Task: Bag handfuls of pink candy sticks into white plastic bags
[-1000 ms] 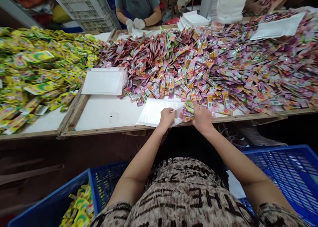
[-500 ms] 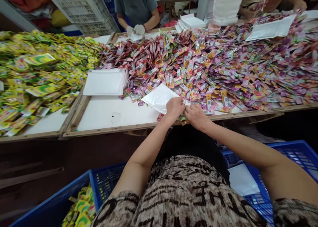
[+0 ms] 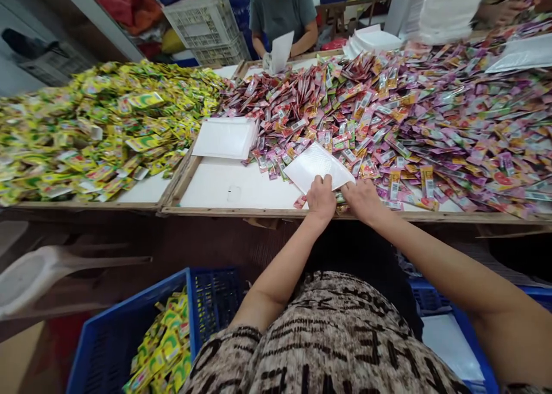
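Observation:
A white padded envelope (image 3: 314, 163) lies at a slant over the table's front part, partly on the pink sachets. My left hand (image 3: 322, 199) grips its near edge with curled fingers. At the envelope's right corner is my right hand (image 3: 363, 202), its fingers closed on the edge. Some green and yellow sachets show under and between the two hands, largely hidden. Close by on the left, a stack of white envelopes (image 3: 225, 138) rests on the table. Pink, purple and red sachets (image 3: 362, 126) heap up beyond my hands.
Yellow sachets (image 3: 129, 123) are piled on the left, past a wooden divider (image 3: 179, 178). Below stands a blue crate (image 3: 129, 325) with yellow packets; another blue crate (image 3: 418, 293) holds white envelopes. Across the table a co-worker (image 3: 284, 17) holds a white envelope (image 3: 282, 50).
The view has swung left, so things appear farther right. My left hand has shifted its grip along the envelope's near edge. The co-worker opposite has raised an envelope upright.

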Demonstrator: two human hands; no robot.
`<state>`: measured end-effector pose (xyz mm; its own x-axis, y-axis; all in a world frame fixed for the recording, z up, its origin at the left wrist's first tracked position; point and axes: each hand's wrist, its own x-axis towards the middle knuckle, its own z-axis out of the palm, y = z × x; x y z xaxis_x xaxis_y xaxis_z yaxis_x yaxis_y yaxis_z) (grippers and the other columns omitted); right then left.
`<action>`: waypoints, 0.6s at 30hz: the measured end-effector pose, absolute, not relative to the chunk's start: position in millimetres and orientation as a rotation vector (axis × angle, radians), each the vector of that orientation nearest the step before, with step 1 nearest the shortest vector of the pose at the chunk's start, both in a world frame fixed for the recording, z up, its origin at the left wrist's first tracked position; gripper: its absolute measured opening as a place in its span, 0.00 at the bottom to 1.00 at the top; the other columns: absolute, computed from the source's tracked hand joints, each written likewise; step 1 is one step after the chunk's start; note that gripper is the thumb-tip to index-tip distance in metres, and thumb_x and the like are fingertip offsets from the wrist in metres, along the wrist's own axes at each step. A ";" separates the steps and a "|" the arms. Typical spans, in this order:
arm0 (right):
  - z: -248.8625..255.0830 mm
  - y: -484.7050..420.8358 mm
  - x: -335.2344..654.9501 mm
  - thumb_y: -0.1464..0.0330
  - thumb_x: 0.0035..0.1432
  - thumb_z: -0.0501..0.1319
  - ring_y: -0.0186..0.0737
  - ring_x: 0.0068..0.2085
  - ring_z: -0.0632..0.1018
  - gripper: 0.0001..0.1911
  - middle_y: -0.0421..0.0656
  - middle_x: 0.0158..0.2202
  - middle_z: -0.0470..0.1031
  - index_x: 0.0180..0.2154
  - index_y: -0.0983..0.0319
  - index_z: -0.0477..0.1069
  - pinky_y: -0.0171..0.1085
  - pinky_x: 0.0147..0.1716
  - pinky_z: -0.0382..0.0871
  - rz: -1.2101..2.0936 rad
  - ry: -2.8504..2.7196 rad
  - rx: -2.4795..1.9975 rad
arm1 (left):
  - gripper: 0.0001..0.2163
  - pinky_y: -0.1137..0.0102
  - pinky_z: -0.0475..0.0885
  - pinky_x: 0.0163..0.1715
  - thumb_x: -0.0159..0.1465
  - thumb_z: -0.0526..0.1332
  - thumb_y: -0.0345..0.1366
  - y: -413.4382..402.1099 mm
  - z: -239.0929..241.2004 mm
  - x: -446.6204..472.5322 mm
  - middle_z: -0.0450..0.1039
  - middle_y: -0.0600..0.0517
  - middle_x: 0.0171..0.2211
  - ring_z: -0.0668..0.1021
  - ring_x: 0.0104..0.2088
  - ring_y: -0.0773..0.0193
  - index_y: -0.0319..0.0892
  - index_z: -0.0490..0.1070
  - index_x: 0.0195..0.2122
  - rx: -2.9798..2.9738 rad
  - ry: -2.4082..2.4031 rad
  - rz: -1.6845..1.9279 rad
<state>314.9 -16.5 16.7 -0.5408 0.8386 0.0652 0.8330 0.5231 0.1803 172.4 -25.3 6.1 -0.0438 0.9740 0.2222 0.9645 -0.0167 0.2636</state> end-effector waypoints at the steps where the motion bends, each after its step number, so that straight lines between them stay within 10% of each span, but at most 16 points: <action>1: 17.5 -15.1 314.4 0.77 0.64 0.50 0.53 0.42 0.76 0.13 0.55 0.41 0.76 0.44 0.68 0.71 0.46 0.42 0.57 0.278 2.697 1.504 | 0.13 0.64 0.68 0.35 0.66 0.51 0.25 -25.0 4.2 168.7 0.70 0.44 0.43 0.75 0.41 0.54 0.44 0.69 0.47 2.157 2.160 0.567; 18: 33.8 17.0 297.4 0.62 0.53 0.66 0.53 0.46 0.80 0.15 0.50 0.44 0.81 0.43 0.61 0.78 0.43 0.44 0.71 -0.262 2.545 1.623 | 0.09 0.59 0.65 0.35 0.63 0.57 0.26 8.7 24.1 161.9 0.69 0.38 0.39 0.70 0.45 0.47 0.38 0.76 0.29 3.067 1.447 0.145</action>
